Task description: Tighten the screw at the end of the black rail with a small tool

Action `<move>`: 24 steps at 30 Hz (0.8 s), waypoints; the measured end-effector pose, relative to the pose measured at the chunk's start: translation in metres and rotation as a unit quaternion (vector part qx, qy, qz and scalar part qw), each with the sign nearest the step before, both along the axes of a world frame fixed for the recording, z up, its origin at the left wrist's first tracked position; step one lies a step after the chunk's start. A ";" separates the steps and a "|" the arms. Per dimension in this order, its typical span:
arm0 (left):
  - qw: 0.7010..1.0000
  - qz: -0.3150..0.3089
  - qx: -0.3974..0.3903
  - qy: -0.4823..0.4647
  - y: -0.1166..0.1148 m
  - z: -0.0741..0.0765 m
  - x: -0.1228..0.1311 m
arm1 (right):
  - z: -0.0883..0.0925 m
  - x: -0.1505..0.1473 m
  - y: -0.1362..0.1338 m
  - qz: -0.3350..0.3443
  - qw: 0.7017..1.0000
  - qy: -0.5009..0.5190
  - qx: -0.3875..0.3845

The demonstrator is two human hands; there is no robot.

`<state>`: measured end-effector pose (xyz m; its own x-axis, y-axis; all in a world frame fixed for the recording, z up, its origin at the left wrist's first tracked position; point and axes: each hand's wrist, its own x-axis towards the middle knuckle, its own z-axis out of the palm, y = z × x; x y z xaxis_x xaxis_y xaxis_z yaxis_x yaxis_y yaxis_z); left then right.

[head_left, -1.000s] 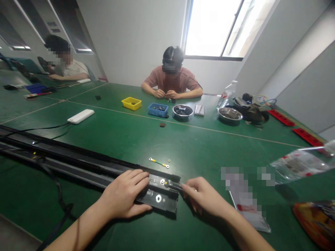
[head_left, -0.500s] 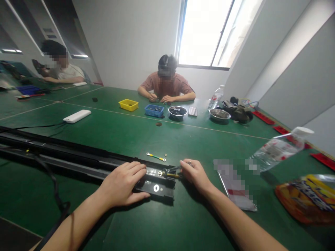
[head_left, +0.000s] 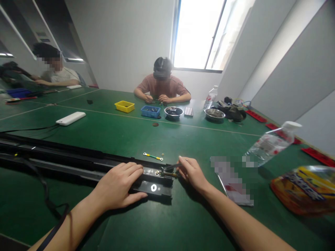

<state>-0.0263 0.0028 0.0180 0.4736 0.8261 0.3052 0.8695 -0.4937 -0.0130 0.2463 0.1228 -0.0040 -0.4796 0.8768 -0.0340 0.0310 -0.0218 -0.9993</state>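
A long black channel-shaped rail [head_left: 86,157] lies along the table, its end near the middle. Across that end rests my left hand [head_left: 119,184], closed on the rail with fingers over the top and thumb along the near side. My right hand [head_left: 192,173] pinches a slim grey wrench [head_left: 173,166], whose tip is down at the hardware in the rail's end. Beside the tip are a ring terminal [head_left: 157,173] and a yellowish wire end [head_left: 171,175]. A white washer-like ring [head_left: 154,188] shows on the near flange. Just beyond lie a green-yellow ground wire [head_left: 153,156] and a small brass ring [head_left: 162,154].
On the right are a plastic bottle [head_left: 273,143], a flat grey packet [head_left: 232,184] and an orange-yellow snack bag [head_left: 305,191]. Farther off stand a yellow bin [head_left: 124,106], a blue bin [head_left: 150,111] and metal bowls [head_left: 173,112]. Two people sit beyond.
The view has shifted slightly, so most things sit a little further left. My right hand has turned the wrench slightly at the rail's end. My left hand keeps its hold.
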 end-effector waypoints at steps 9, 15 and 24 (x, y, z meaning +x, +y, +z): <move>1.000 0.002 0.002 -0.015 -0.001 0.006 0.004 | 0.003 0.002 -0.003 -0.028 0.996 -0.057 0.070; 1.000 0.000 -0.004 -0.018 -0.001 0.006 0.004 | 0.001 0.001 -0.003 -0.017 0.992 -0.086 0.089; 1.000 0.001 -0.005 -0.018 -0.001 0.005 0.003 | 0.002 0.001 -0.003 0.001 0.991 -0.099 0.090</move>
<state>-0.0231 0.0013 0.0231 0.4611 0.8299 0.3143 0.8700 -0.4924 0.0239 0.2468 0.1194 -0.0016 -0.4813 0.8761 0.0289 0.2265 0.1561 -0.9614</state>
